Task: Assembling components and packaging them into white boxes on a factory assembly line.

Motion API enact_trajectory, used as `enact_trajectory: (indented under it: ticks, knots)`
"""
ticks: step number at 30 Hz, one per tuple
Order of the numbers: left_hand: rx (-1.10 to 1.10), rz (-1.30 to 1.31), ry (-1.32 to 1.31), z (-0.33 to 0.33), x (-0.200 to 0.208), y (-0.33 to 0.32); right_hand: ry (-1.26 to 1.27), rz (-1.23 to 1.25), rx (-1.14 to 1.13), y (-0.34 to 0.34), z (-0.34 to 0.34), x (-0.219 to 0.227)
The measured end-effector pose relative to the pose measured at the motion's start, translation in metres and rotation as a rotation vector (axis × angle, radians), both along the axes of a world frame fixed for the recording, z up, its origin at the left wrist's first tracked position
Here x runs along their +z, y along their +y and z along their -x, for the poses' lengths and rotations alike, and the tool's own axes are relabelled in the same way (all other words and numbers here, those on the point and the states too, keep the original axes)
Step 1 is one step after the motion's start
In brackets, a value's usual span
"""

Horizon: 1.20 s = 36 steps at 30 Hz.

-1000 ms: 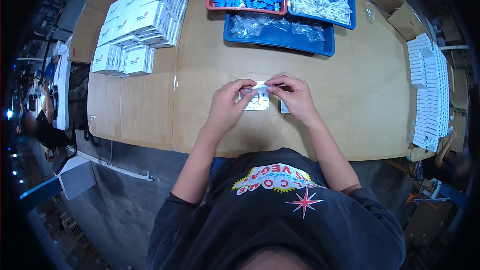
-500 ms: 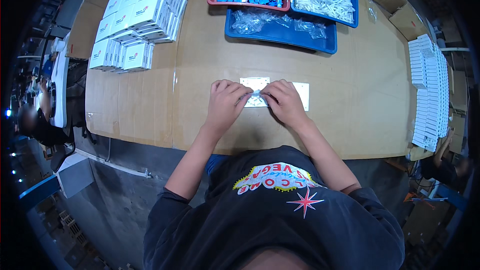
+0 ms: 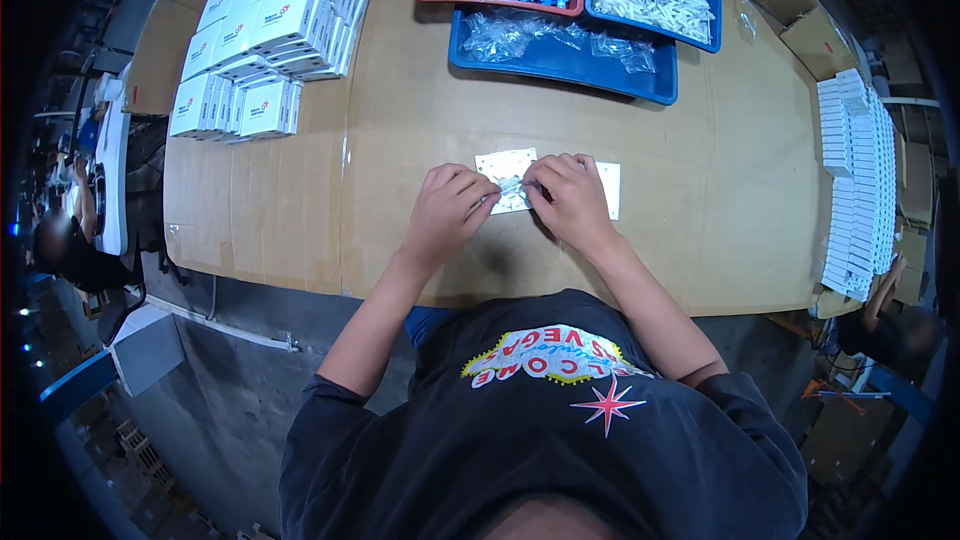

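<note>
Whitish and apparently plastic, a small slim piece (image 3: pixel 511 188) lies crosswise between left hand (image 3: pixel 446 202) and right hand (image 3: pixel 569 197), equally near, each pinching one end over the white rectangular card (image 3: pixel 505 159) on the brown cardboard-topped counter (image 3: pixel 420 125).

You wear a black T-shirt (image 3: pixel 540 450) with short, loose sleeves (image 3: pixel 335 410) that end near your elbows. Across its front is a white print (image 3: pixel 545 355) with a scalloped yellow edge, red lettering and some blue script. Nearer your collar sits a red star (image 3: pixel 608 408), its thin points edged in white. Some blue cloth (image 3: pixel 424 323) shows past the hem at your left.
</note>
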<state>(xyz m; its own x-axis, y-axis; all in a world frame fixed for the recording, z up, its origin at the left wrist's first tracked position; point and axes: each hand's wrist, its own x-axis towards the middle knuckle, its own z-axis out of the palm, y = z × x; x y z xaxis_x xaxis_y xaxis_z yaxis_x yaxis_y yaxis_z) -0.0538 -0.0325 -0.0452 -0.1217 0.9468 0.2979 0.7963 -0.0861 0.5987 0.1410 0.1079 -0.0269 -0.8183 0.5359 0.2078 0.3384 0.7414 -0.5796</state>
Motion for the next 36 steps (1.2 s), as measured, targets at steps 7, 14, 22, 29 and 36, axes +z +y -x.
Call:
enact_trajectory:
  ticks: [7, 14, 22, 29, 36]
  knots:
    - [-0.056, -0.065, 0.036, 0.004, 0.003, -0.008, -0.101, -0.111, 0.140, 0.010, -0.003, 0.014]
    - [-0.067, -0.057, 0.060, -0.001, -0.003, -0.012, -0.313, -0.080, 0.225, 0.014, 0.001, 0.023]
    - [-0.059, -0.043, 0.008, -0.001, -0.004, -0.008, -0.147, 0.020, 0.240, 0.038, 0.005, 0.040]
    - [0.026, -0.036, -0.049, 0.002, 0.003, -0.010, 0.034, 0.661, 0.025, 0.097, 0.015, 0.061]
    - [0.059, -0.014, 0.007, 0.000, 0.001, -0.001, 0.346, 0.655, -0.093, 0.213, 0.093, 0.087]
